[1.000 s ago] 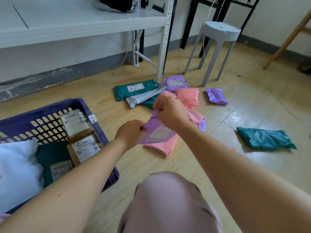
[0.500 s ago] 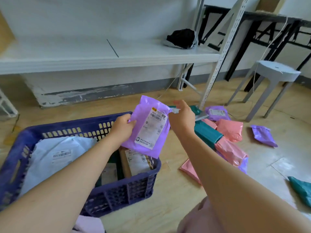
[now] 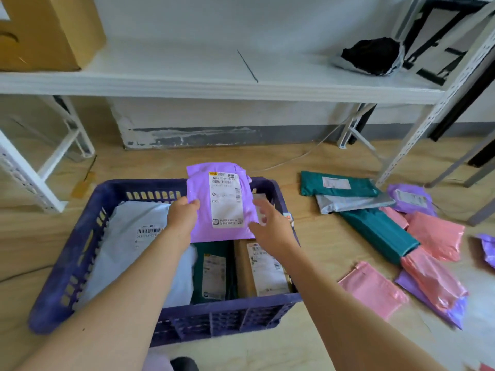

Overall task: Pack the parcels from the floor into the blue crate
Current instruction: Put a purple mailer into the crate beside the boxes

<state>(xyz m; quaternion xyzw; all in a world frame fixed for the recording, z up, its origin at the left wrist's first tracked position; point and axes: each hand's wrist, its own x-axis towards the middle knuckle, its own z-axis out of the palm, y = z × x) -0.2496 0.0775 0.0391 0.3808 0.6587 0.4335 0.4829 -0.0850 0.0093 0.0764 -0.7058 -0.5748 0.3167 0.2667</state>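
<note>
1 blue crate point(image 3: 222, 321) was seen on the floor point(image 3: 321, 250), and it was judged to be partly filled. At least 3 parcels were made out inside it: a large white mailer point(image 3: 128, 236) at the left, a teal parcel point(image 3: 199, 266) in the middle and a brown carton point(image 3: 242, 269) at the right. To the crate's right, at least 8 parcels were left on the floor, among them a long teal parcel point(image 3: 380, 234) and a flat pink parcel point(image 3: 372, 289). The larger part of the task was therefore judged undone. A purple parcel point(image 3: 219, 202) was held above the crate's far half with its label turned up, not yet set down. It was gripped at its left edge by the left hand point(image 3: 182, 218). The right hand point(image 3: 270, 228) was spread with loose fingers just beside the parcel's right edge and gripped nothing. Whether it touched the parcel could not be told.
</note>
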